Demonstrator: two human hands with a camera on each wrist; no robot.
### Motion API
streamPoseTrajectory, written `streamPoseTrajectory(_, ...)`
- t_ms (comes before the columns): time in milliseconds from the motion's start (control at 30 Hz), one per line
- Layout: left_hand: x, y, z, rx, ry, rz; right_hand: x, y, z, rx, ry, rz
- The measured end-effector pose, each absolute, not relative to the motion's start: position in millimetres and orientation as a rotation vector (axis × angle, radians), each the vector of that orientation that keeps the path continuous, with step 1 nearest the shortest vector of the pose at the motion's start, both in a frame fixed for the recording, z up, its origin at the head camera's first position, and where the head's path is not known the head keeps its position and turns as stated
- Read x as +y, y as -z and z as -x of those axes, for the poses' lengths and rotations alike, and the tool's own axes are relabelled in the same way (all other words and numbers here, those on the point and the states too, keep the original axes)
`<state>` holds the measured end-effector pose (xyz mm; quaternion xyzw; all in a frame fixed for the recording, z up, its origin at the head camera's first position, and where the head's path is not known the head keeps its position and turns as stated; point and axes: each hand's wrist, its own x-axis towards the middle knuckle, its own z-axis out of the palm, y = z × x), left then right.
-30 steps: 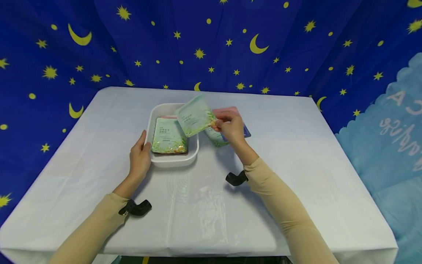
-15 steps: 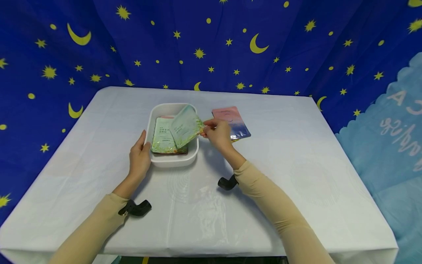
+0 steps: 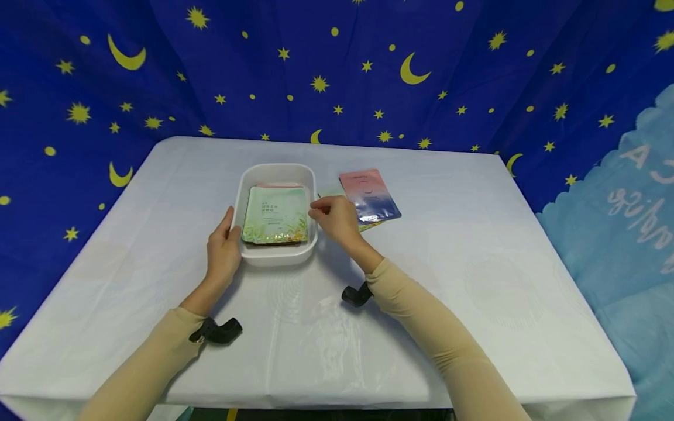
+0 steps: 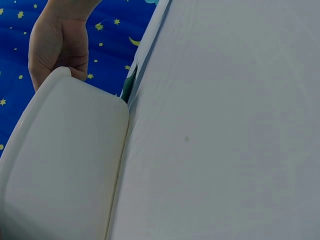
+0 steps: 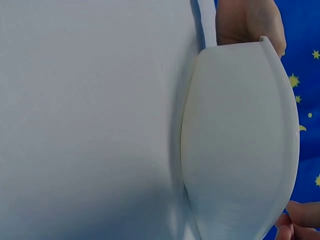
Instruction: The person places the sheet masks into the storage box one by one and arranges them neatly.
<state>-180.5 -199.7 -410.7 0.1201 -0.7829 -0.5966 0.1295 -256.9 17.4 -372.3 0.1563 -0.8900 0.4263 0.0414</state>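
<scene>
A white plastic tray [image 3: 253, 254] stands on the table and holds a stack of flat sachets, which look like face mask sachets. On top lies a pale green sachet [image 3: 274, 213] with a leafy printed bottom edge. My left hand [image 3: 222, 251] holds the tray by its left side, thumb at the rim. Over the tray's right rim, my right hand [image 3: 339, 221] pinches the green sachet's right edge between thumb and fingertips. In the right wrist view, the tray's outer wall [image 5: 235, 130] hides the sachets and part of both hands.
Right of the tray, a pink and blue sachet [image 3: 371, 196] lies over a green one [image 3: 370, 227], which my right hand partly covers. A white cloth covers the table [image 3: 447, 327]. Behind it hangs a blue curtain [image 3: 358, 35] with stars and moons.
My right hand has carried the green sachet leftward and down from beside the tray onto the stack, where it now lies flat. My left hand has stayed at the tray's side.
</scene>
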Motion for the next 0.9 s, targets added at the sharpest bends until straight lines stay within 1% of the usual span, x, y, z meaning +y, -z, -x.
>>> streamPoseTrajectory(233, -200, 411, 181, -2.269, 1.733, -0.347, 20, 373, 257, -2.728, -1.352, -0.503)
streamPoseTrajectory(633, -202, 414, 184, -2.275, 1.734, -0.356, 37, 369, 266, -2.718, -1.371, -0.431)
streamPoseTrajectory(900, -200, 411, 181, -2.279, 1.735, -0.354, 68, 357, 285, -2.667, -1.373, -0.271)
